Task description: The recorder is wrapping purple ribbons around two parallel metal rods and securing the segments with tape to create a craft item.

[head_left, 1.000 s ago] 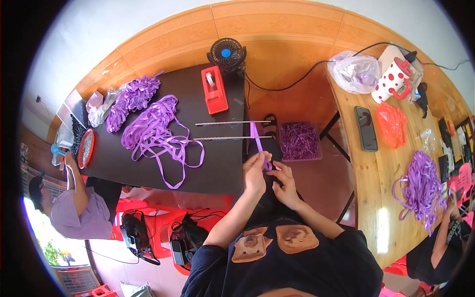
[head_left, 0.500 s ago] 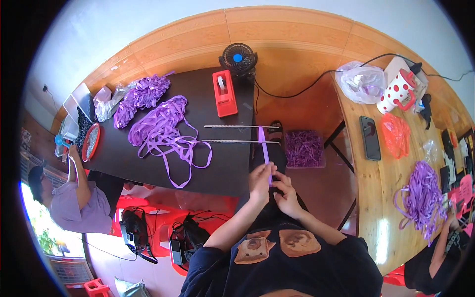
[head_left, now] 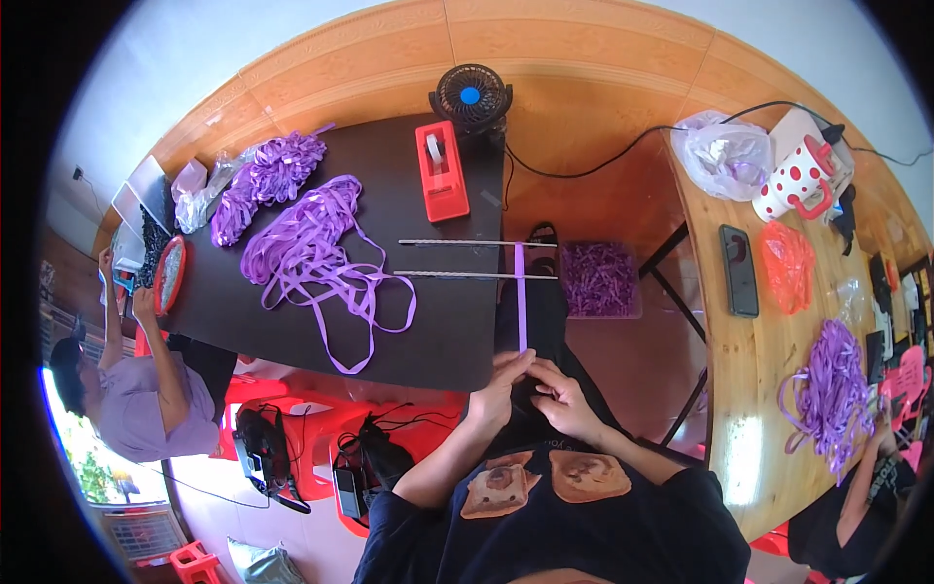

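Note:
Two thin metal rods point(head_left: 438, 274) lie parallel on the dark table, their ends reaching past its right edge. A narrow purple ribbon point(head_left: 522, 310) crosses both rod ends and runs straight toward me. My left hand point(head_left: 498, 394) pinches its near end between closed fingers. Beside it, my right hand point(head_left: 566, 401) is closed, its bent fingertips against the left fingers; what they hold is hidden. A loose tangle of purple ribbon point(head_left: 306, 238) lies on the table to the left, with a long loop trailing toward the rods.
A red tape dispenser point(head_left: 443, 180) and a black fan point(head_left: 471, 97) stand at the table's back right. A box of purple pieces point(head_left: 601, 282) sits on the floor. The wooden table point(head_left: 730, 389) at right holds a phone point(head_left: 738, 273) and more ribbon. Two co-workers sit left and right.
Both hands have drawn back toward me, and the ribbon stretches longer and straighter from the rods. The co-worker's hands at the left have moved.

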A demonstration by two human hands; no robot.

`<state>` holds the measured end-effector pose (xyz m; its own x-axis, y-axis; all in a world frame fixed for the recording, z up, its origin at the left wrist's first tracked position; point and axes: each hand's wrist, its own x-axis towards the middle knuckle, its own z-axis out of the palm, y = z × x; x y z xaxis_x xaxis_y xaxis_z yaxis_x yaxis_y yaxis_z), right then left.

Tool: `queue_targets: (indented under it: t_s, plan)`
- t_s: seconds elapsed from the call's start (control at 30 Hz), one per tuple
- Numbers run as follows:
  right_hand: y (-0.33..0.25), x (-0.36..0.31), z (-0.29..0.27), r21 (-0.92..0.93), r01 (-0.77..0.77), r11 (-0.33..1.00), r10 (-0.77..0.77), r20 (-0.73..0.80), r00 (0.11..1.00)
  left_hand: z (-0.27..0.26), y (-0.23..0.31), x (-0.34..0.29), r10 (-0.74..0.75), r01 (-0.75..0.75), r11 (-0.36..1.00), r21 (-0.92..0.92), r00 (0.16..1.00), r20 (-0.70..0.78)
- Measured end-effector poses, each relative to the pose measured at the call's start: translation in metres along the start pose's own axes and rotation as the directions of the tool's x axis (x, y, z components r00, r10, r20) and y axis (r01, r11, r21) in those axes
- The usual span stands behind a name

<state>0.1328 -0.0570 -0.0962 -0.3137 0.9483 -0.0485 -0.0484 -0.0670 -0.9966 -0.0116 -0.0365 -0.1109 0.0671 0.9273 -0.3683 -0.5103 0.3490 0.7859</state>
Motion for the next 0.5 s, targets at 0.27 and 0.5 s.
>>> queue_targets:
  t_s: [0.27, 0.5]
  plan:
    - [-0.019, 0.060, -0.031, -0.826, 0.474, 0.305, -0.772, 0.078, 0.631, 0.005, 0.002, -0.002, 0.106, -0.105, 0.990, 0.095, 0.994, -0.012]
    - [-0.045, 0.083, -0.032, -0.756, 0.593, -0.276, -0.715, 0.574, 0.399, 0.001, 0.003, -0.010, 0.109, -0.108, 0.992, 0.066, 0.994, -0.014]
